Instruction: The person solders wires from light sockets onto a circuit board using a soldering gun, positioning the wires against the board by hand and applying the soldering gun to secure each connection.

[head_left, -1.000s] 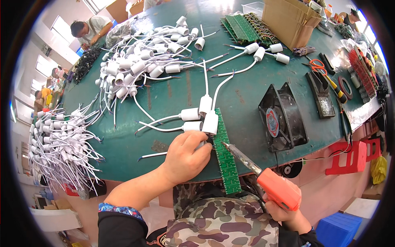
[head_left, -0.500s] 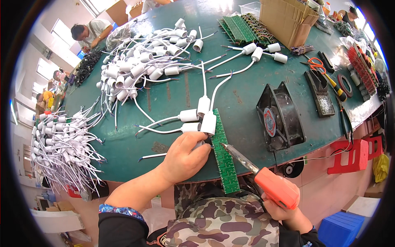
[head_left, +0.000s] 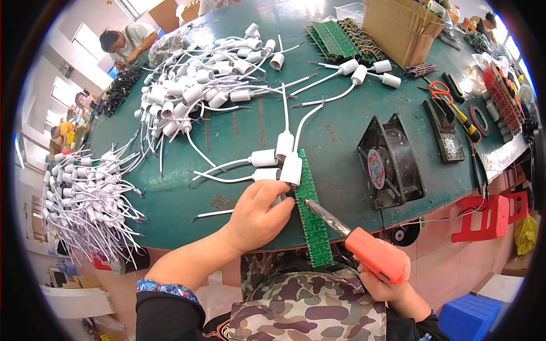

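A long green circuit board strip (head_left: 316, 233) lies across the table's near edge, pointing toward me. My left hand (head_left: 259, 213) is closed at its left side, pinching a white lamp holder (head_left: 278, 199) that the fingers mostly cover. In my right hand (head_left: 388, 288) is a soldering iron (head_left: 372, 256) with a red-orange handle. Its tip meets or hovers just over the board's left edge, close to my left fingertips; contact I cannot tell. More white lamp holders with cables (head_left: 290, 169) sit against the board's far part and beside my left hand.
White lamp holders (head_left: 187, 91) are heaped at the far left, with another bundle (head_left: 94, 193) nearer. A black fan (head_left: 392, 165) stands right of the board. Beyond it are an iron stand (head_left: 443, 131), orange-handled scissors (head_left: 439, 91) and a cardboard box (head_left: 401, 31). A person (head_left: 128, 42) sits across the table.
The soldering iron and my right hand have shifted slightly left, bringing the tip nearer the board's left edge. My left hand keeps its grip beside the board.
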Available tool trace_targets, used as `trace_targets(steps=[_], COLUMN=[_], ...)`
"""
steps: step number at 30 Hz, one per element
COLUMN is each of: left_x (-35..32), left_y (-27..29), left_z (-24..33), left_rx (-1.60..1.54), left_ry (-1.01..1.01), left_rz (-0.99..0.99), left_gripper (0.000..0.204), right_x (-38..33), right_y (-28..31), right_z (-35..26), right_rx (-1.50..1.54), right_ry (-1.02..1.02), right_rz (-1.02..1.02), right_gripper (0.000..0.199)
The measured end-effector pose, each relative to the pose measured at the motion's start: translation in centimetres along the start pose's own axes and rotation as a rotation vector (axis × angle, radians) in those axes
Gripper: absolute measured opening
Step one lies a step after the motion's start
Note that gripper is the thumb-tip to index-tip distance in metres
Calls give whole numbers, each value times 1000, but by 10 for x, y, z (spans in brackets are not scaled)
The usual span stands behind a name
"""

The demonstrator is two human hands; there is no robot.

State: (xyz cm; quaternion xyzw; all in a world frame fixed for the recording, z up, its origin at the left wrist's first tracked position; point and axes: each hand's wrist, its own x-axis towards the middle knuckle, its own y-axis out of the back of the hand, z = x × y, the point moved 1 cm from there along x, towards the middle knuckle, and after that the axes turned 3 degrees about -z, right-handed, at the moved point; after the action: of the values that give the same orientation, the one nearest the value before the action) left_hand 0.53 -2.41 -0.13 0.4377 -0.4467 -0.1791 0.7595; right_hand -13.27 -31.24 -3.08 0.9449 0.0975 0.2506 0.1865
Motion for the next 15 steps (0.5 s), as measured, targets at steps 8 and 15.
trace_targets(steps=[8,15], left_x=[0,-1], left_y=[-1,-2], left_z=[0,0], left_rx=[9,19], left_ry=[-10,-10], left_rz=[3,-1], left_gripper=[26,26], right_x=[2,6], right_y=[-3,-3], right_z=[3,0], right_rx=[41,48], right_ry=[5,3], right_rz=[0,-6], right_gripper=[67,65])
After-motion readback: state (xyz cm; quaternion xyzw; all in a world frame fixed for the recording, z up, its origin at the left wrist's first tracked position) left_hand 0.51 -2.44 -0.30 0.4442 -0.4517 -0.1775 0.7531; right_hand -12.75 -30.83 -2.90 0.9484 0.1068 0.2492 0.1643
